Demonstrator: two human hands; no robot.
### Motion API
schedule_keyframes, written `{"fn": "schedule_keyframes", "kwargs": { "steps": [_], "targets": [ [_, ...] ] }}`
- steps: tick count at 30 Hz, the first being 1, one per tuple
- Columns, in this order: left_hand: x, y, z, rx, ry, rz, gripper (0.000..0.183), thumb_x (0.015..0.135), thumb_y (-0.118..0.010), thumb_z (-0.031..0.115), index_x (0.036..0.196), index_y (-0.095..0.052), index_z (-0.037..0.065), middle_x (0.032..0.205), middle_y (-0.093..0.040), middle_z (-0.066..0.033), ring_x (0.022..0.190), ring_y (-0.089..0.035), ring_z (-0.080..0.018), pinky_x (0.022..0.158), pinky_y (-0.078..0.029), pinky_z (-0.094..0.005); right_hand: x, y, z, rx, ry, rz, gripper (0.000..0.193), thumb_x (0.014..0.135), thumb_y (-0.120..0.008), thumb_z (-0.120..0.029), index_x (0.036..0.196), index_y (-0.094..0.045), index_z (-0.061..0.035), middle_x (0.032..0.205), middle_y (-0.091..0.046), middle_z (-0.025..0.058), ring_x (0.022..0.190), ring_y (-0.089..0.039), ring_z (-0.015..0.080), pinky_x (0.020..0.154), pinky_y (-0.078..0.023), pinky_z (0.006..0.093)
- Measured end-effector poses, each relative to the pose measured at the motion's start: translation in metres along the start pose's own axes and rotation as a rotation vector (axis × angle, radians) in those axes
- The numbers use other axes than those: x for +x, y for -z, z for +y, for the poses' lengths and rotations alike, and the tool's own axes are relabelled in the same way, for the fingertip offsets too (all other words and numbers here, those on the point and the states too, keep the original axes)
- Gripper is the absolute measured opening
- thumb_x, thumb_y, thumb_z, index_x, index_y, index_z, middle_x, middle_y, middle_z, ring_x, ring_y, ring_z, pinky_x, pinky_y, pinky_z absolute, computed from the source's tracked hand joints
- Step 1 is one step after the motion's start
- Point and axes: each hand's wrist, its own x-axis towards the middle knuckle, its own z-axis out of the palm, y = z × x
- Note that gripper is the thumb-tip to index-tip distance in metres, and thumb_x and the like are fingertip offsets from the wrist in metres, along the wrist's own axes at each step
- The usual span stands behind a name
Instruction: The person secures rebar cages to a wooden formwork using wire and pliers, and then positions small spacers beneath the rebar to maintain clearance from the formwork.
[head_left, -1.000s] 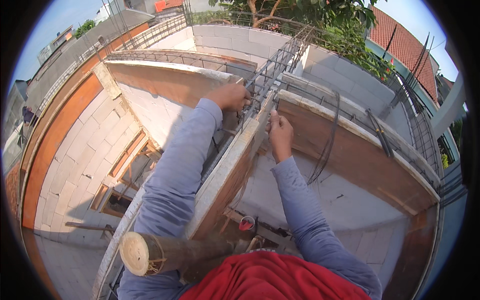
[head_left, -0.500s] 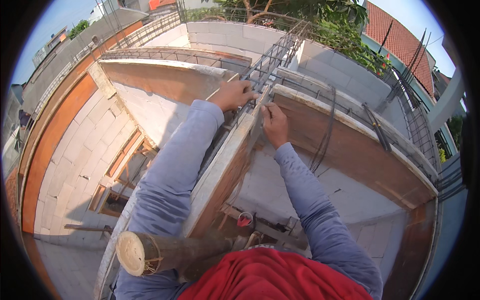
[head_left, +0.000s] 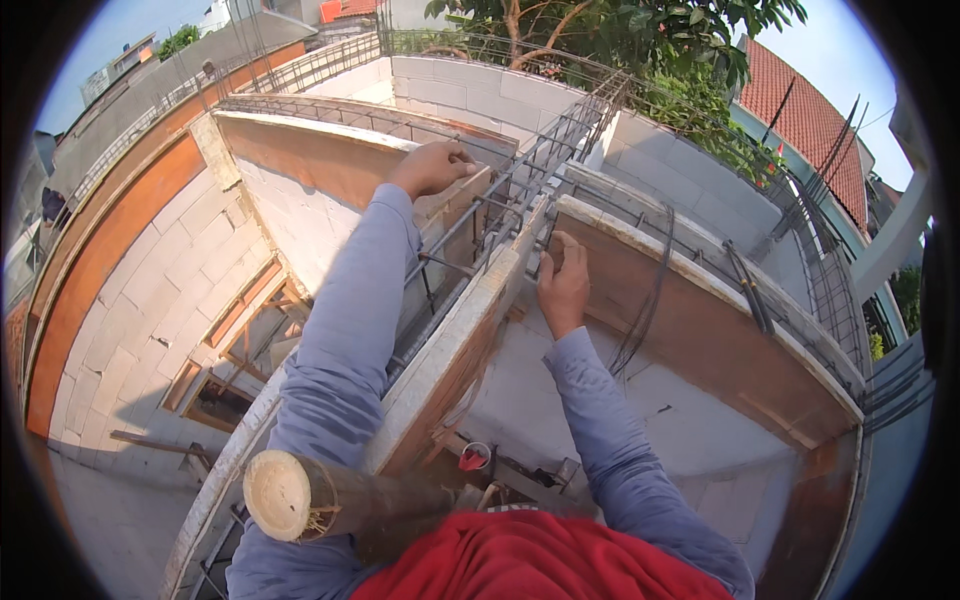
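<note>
My left hand (head_left: 437, 168) is over the end of the left formwork board (head_left: 340, 145), thumb and fingertips drawn together; anything in them is too small to make out. Beside the formwork corner, my right hand (head_left: 565, 285) is half curled with its thumb apart, near the brown face of the right board (head_left: 680, 275). I see nothing held in it. Between my hands runs a rebar cage (head_left: 500, 205) of long bars and square ties, set between the boards. A loop of thin dark tie wire (head_left: 655, 300) hangs over the right board.
Pincers with dark handles (head_left: 750, 288) lie across the right formwork. A thick bamboo pole (head_left: 370, 500) stands close to my body. Below is a small bucket with something red (head_left: 474, 457). Pale block walls (head_left: 150, 330) drop away on the left.
My left hand has moved left and up, off the cage. My right hand has come down and right a little, away from the corner, its fingers loosening. The view has shifted slightly.
</note>
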Motion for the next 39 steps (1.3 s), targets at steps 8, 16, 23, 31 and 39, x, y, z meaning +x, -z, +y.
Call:
{"fn": "schedule_keyframes", "kwargs": {
  "steps": [8, 16, 23, 31, 39],
  "targets": [
    [-0.015, -0.004, -0.013, 0.188, 0.042, -0.257, 0.049, 0.089, -0.074, 0.029, 0.132, -0.067, 0.006, 0.105, -0.075, -0.0165, 0.089, -0.071, -0.0273, 0.079, -0.054, -0.0404, 0.033, 0.027, -0.029, -0.276, 0.462, -0.119, 0.057, 0.081, -0.071, -0.008, 0.133, -0.064, -0.0281, 0.14, -0.059, 0.0037, 0.129, -0.055, 0.0281, 0.114, -0.03, 0.0486],
    [-0.012, -0.008, 0.001, 0.235, 0.075, -0.271, 0.034, 0.089, -0.07, 0.027, 0.113, -0.075, 0.003, 0.095, -0.075, -0.0135, 0.08, -0.07, -0.0265, 0.074, -0.053, -0.04, 0.058, 0.039, 0.008, -0.102, 0.521, -0.527, 0.045, 0.079, -0.063, 0.001, 0.115, -0.07, -0.0249, 0.138, -0.06, -0.0031, 0.136, -0.053, 0.0234, 0.116, -0.027, 0.0525],
    [-0.028, -0.011, 0.003, 0.257, -0.075, 0.009, 0.051, 0.082, -0.077, 0.015, 0.132, -0.066, 0.012, 0.112, -0.072, -0.0137, 0.1, -0.069, -0.0294, 0.086, -0.055, -0.0408, 0.036, 0.036, 0.0, -0.092, 0.488, -0.475, 0.064, 0.079, -0.06, 0.005, 0.134, -0.061, -0.0272, 0.146, -0.055, 0.0021, 0.138, -0.051, 0.0262, 0.114, -0.033, 0.0523],
    [-0.023, -0.068, 0.017, 0.599, -0.542, 0.294, 0.025, 0.078, -0.073, 0.009, 0.102, -0.068, 0.004, 0.106, -0.064, -0.0132, 0.103, -0.065, -0.0331, 0.087, -0.056, -0.0422, 0.025, 0.027, -0.002, 0.109, 0.336, -0.372, 0.06, 0.079, -0.061, 0.003, 0.135, -0.059, -0.0196, 0.145, -0.056, 0.0032, 0.13, -0.055, 0.0293, 0.11, -0.04, 0.0432],
    [-0.036, -0.079, 0.023, 0.815, -0.534, 0.26, 0.008, 0.084, -0.062, 0.006, 0.088, -0.069, 0.007, 0.098, -0.066, -0.0097, 0.102, -0.067, -0.0278, 0.085, -0.057, -0.0406, 0.019, 0.012, 0.007, 0.158, 0.319, -0.097, 0.045, 0.086, -0.065, -0.003, 0.129, -0.061, -0.0134, 0.13, -0.066, 0.0073, 0.119, -0.062, 0.0309, 0.102, -0.045, 0.043]
  ]
}}
